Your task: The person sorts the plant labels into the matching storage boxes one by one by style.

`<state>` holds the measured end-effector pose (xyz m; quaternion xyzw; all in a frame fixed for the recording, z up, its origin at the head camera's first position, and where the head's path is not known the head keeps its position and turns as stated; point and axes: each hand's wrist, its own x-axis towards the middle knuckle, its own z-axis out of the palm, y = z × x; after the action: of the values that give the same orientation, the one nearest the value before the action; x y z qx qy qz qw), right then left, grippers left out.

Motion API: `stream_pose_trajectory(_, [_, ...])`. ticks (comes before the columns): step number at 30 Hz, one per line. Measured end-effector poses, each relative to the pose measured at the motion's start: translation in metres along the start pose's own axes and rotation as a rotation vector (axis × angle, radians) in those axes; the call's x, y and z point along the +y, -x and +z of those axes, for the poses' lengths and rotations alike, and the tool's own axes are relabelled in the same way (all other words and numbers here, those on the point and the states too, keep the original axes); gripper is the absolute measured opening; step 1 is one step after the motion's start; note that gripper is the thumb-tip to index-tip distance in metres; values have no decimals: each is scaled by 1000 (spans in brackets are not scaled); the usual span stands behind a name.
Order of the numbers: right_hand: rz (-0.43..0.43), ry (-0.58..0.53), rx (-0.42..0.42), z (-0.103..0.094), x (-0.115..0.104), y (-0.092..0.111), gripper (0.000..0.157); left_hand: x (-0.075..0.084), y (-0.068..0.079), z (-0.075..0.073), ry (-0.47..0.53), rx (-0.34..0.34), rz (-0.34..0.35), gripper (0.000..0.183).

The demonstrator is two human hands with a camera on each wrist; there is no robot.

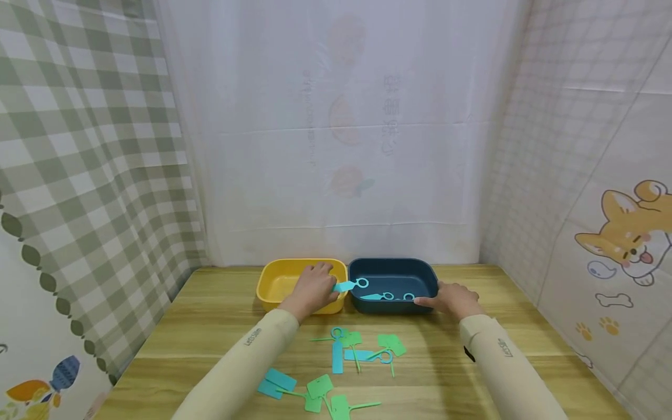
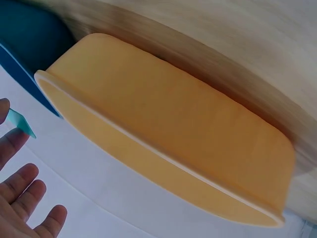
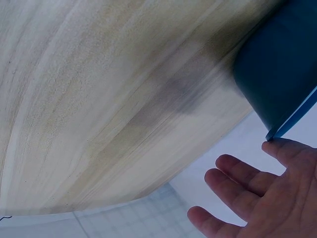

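My left hand [image 1: 321, 284] hovers over the yellow tray [image 1: 275, 291] and pinches a light blue ring-ended tag [image 1: 350, 285], whose ring reaches over the dark blue tray [image 1: 394, 271]. The left wrist view shows only the tag's corner [image 2: 20, 123] between two fingertips of the left hand [image 2: 22, 196], beside the yellow tray [image 2: 163, 129]. My right hand [image 1: 451, 298] rests against the blue tray's right front corner, fingers relaxed. In the right wrist view the right hand's [image 3: 257, 198] thumb touches the blue tray's rim [image 3: 292, 121]. Two light blue tags [image 1: 391, 296] lie inside the blue tray.
Several green and light blue tags [image 1: 362, 349] lie scattered on the wooden table [image 1: 210, 326] in front of the trays, with more [image 1: 310, 389] near the front edge. Cloth walls close in the table on three sides.
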<state>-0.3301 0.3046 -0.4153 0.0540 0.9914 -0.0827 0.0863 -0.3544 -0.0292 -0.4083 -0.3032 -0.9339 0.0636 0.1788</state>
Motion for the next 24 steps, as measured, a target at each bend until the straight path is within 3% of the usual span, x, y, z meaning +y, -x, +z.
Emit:
stream_pose_trajectory(16, [8,16,-16,-2,-3,3,115,30,-41,12,11,-70,-76,26])
stream_pose_trajectory(24, [-3,18,-7,1,-1,2,114,46,-52,12,-14,-112,-92,28])
